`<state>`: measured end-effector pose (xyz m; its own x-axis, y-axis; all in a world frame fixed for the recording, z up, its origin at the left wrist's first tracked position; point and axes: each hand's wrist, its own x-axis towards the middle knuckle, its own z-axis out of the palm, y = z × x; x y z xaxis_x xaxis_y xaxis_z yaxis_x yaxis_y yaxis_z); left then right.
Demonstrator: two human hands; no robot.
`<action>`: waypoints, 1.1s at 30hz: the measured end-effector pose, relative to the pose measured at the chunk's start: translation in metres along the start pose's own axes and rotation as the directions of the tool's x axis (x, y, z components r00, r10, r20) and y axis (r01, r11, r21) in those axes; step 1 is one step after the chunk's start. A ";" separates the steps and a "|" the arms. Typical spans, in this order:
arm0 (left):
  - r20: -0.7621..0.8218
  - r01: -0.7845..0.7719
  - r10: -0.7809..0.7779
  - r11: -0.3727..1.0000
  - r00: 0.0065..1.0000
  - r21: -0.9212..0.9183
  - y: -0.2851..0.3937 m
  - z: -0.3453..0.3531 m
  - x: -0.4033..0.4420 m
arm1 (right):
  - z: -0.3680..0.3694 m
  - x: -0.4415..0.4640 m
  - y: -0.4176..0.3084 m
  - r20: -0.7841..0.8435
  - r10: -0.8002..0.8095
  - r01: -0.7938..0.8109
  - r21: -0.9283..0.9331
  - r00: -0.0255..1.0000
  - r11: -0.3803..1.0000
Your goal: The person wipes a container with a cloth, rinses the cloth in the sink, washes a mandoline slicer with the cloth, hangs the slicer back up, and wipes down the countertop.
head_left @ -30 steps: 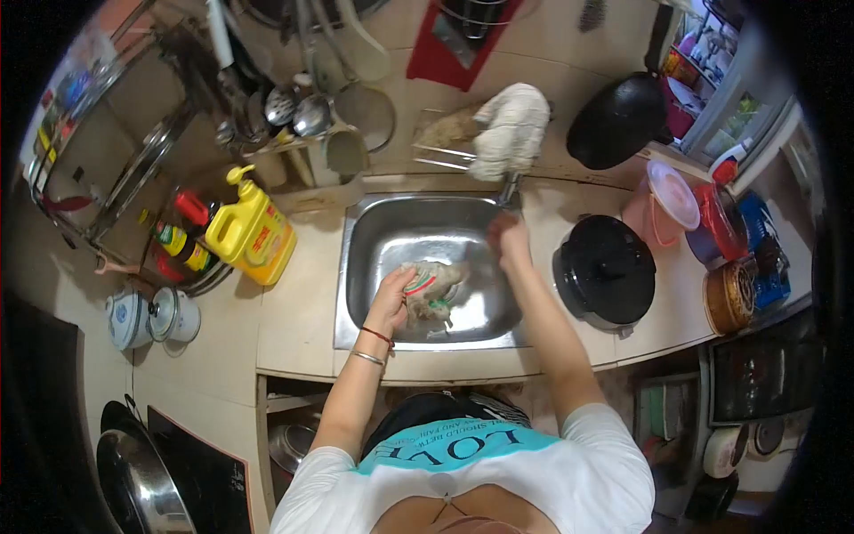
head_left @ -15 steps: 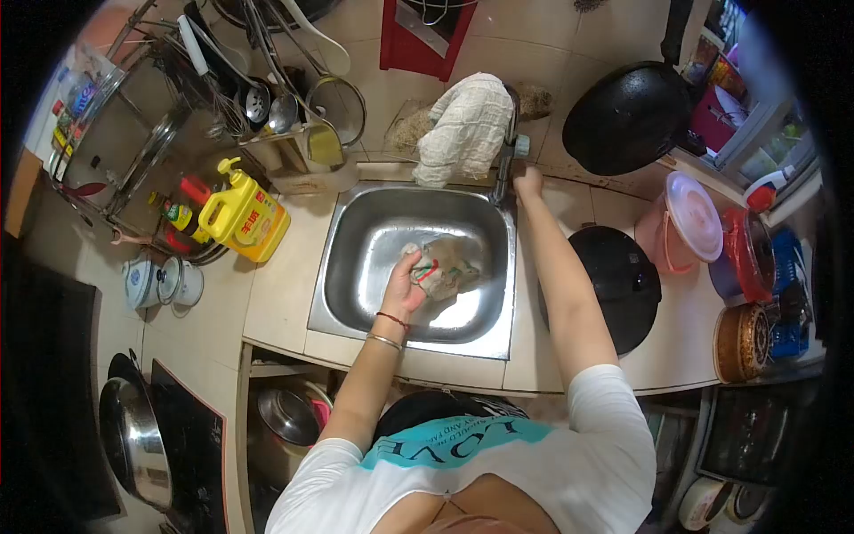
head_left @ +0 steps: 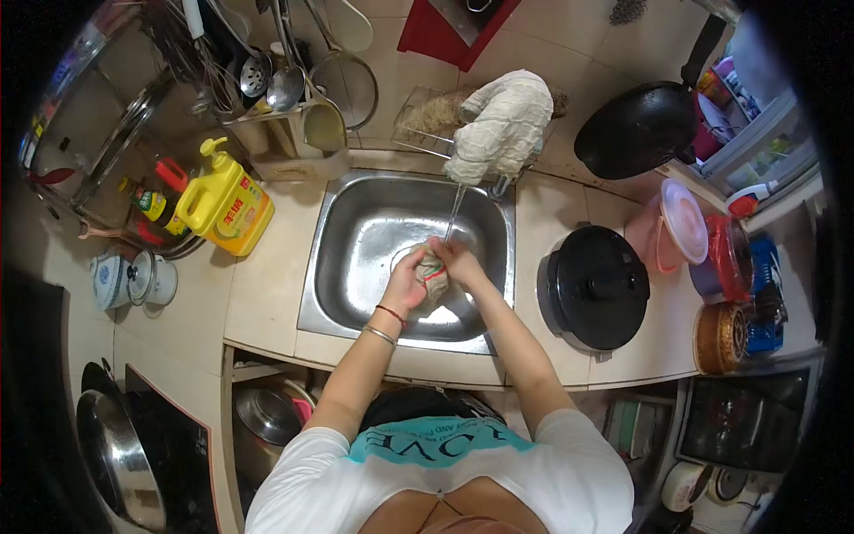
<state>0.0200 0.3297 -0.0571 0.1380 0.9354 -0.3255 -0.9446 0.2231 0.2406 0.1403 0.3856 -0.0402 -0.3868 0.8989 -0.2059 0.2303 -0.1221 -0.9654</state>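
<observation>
Over the metal sink [head_left: 351, 227], my left hand [head_left: 406, 285] is closed around a bunched greyish dishcloth [head_left: 433, 278] with red and green marks. My right hand [head_left: 459, 265] is closed on the dishcloth's other side, close against the left hand. A thin stream of water [head_left: 455, 212] falls from the faucet onto the hands. A white cloth [head_left: 505, 120] is draped over the faucet, hiding most of it; part of its metal base [head_left: 501, 185] shows at the sink's back edge.
A yellow detergent jug [head_left: 233, 206] stands left of the sink, near a holder with ladles [head_left: 286, 87]. To the right is a black lidded cooker [head_left: 598, 289], then a pink bucket [head_left: 683, 222]. A black frying pan [head_left: 636, 129] hangs on the wall.
My right hand has left the faucet and come down to the dishcloth beside my left hand. Water now runs from the faucet. The view has shifted slightly.
</observation>
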 end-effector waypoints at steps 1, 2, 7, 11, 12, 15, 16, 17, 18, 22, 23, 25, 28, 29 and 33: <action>-0.007 -0.016 0.016 1.000 1.000 -0.006 -0.001 0.008 0.004 | 0.002 0.000 0.001 -0.091 -0.071 0.064 -0.076 0.993 0.995; -0.015 -0.029 0.029 1.000 0.999 -0.009 -0.003 0.014 0.007 | 0.005 -0.002 0.002 -0.179 -0.145 0.118 -0.154 0.973 0.981; -0.161 -0.289 0.395 0.846 0.905 0.449 -0.018 0.006 0.042 | 0.030 -0.016 -0.012 -0.452 -0.365 0.202 -0.369 0.814 0.907; -0.160 -0.011 0.080 0.919 0.984 0.393 -0.006 0.024 0.030 | 0.046 -0.021 -0.010 -0.282 -0.503 0.273 -0.580 0.817 0.768; -0.139 0.120 -0.080 0.945 0.987 0.305 -0.004 0.028 0.025 | 0.043 -0.008 0.008 -0.240 -0.507 0.238 -0.668 0.828 0.705; -0.142 0.002 0.023 0.984 0.990 0.177 -0.030 0.012 0.047 | 0.016 0.036 0.037 -0.129 -0.346 0.115 -0.789 0.929 0.603; -0.116 0.014 0.013 0.974 0.993 0.227 -0.028 -0.012 0.061 | 0.005 0.045 0.033 -0.096 -0.178 0.040 -0.771 0.979 0.636; -0.089 0.022 0.003 0.960 0.996 0.278 -0.026 -0.035 0.075 | 0.011 0.039 0.037 -0.030 -0.297 0.134 -0.846 0.954 0.515; -0.063 0.027 -0.007 0.944 0.998 0.329 -0.024 -0.058 0.089 | 0.011 0.042 0.034 0.055 -0.421 0.222 -0.907 0.905 0.359; -0.223 0.051 0.006 0.968 0.975 0.246 -0.017 0.004 0.042 | 0.008 0.039 0.006 0.067 -0.308 0.178 -0.920 0.949 0.349; -0.171 0.049 0.001 0.956 0.985 0.289 -0.021 -0.025 0.064 | 0.008 0.037 0.000 0.013 -0.289 0.144 -0.887 0.957 0.439; -0.243 -0.073 0.194 0.898 0.950 0.434 -0.015 0.035 0.025 | 0.019 0.023 -0.006 -0.078 -0.345 0.115 -0.855 0.935 0.505; -0.046 -0.011 0.025 0.962 0.999 0.275 -0.009 -0.030 0.063 | 0.028 0.002 -0.020 -0.215 -0.257 0.022 -0.727 0.942 0.687; -0.064 -0.014 0.040 0.931 0.997 0.365 -0.013 -0.025 0.064 | 0.010 0.018 -0.019 -0.260 -0.220 -0.018 -0.682 0.940 0.731; -0.105 -0.010 0.066 0.887 0.992 0.462 -0.011 0.011 0.041 | -0.017 0.059 0.000 -0.328 -0.175 -0.010 -0.493 0.928 0.870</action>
<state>0.0397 0.3686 -0.0631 0.0430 0.9140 -0.4034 -0.7015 0.3151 0.6392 0.1331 0.4457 -0.0500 -0.1066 0.9938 0.0306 0.6441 0.0925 -0.7593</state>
